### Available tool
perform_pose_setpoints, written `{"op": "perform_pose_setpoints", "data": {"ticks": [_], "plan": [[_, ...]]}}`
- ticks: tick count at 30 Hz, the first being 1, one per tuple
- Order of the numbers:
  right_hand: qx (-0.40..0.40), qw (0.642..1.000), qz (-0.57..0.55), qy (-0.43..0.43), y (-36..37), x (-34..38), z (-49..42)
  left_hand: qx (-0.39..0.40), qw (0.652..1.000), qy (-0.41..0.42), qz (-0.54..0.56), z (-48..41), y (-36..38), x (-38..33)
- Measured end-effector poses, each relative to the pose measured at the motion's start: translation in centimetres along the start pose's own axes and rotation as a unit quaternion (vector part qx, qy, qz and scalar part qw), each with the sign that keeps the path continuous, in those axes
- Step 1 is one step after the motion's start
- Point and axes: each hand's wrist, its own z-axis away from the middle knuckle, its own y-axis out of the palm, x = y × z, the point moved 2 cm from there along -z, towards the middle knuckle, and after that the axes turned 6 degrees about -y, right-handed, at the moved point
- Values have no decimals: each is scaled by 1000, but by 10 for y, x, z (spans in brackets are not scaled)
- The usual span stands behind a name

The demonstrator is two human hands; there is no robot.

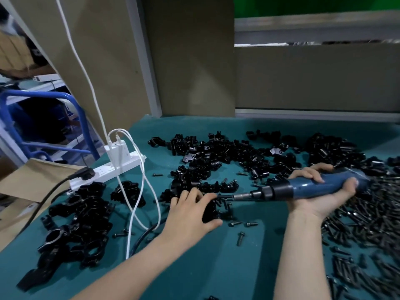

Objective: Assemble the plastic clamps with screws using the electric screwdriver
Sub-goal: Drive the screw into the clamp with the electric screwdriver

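Observation:
My right hand (320,198) grips a blue electric screwdriver (303,188) that lies level, its bit pointing left. The bit tip meets a black screw (224,197) set in a black plastic clamp (211,210). My left hand (190,211) holds that clamp down on the green table mat (194,267), fingers curled over it. A large heap of loose black clamps (227,156) lies behind the hands. A pile of black screws (368,224) spreads under and to the right of my right hand. A few single screws (240,238) lie in front of the clamp.
A stack of black clamps (80,217) sits at the left. A white power strip (114,169) with a white charger, white cables (140,202) and a black cable runs along the table's left edge. Cardboard panels (194,57) stand behind the table. A blue metal frame (43,126) stands at far left.

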Motion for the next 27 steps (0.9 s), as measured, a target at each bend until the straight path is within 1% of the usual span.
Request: {"op": "perform_pose_setpoints", "data": {"ticks": [1,3,4,6,8,9,10,11,12,13,14,15,16,17,18,19,20,21,22,23,25,27], "plan": [[-11,1000,8,-8,1,0,1,-28,999,15,-10,-3,7,2],[-28,997,71,-18,4,3,1,-68,997,26,-12,-5,10,7],[-33,995,97,-14,9,3,2,-85,996,33,9,-5,7,10],[-42,991,127,-3,18,0,6,-121,982,34,144,-2,1,15],[-55,988,143,6,27,-2,7,-143,937,11,317,4,-6,15],[-62,986,153,8,31,-4,9,-137,913,-17,383,7,-8,13],[-68,983,169,10,36,-6,11,-111,884,-57,451,10,-8,10],[-74,979,188,11,40,-8,12,-62,834,-100,540,13,-8,8],[-76,975,208,13,44,-11,14,7,750,-136,647,17,-7,4],[-74,970,230,11,48,-12,15,87,649,-149,741,19,-6,-2],[-72,965,253,7,51,-14,16,143,566,-154,797,23,-7,-5],[-71,960,272,5,52,-15,17,171,526,-155,819,26,-7,-6],[-71,956,283,4,53,-16,18,180,532,-151,813,28,-8,-5],[-67,956,287,7,54,-16,17,181,573,-136,788,28,-7,-4],[-65,955,288,13,54,-16,16,179,639,-113,740,27,-8,-2],[-65,954,291,23,53,-16,16,171,717,-83,671,26,-8,0],[-65,952,298,35,51,-15,16,157,785,-57,596,26,-10,3],[-62,949,306,45,49,-15,16,136,834,-36,533,25,-10,6],[-59,946,315,53,46,-15,16,119,864,-21,488,24,-9,8],[-56,942,324,60,43,-15,15,109,886,-6,451,24,-8,9],[-54,941,327,72,38,-19,15,98,922,10,374,26,-4,10],[-62,945,311,84,33,-24,14,79,948,18,307,26,-1,10]]}}
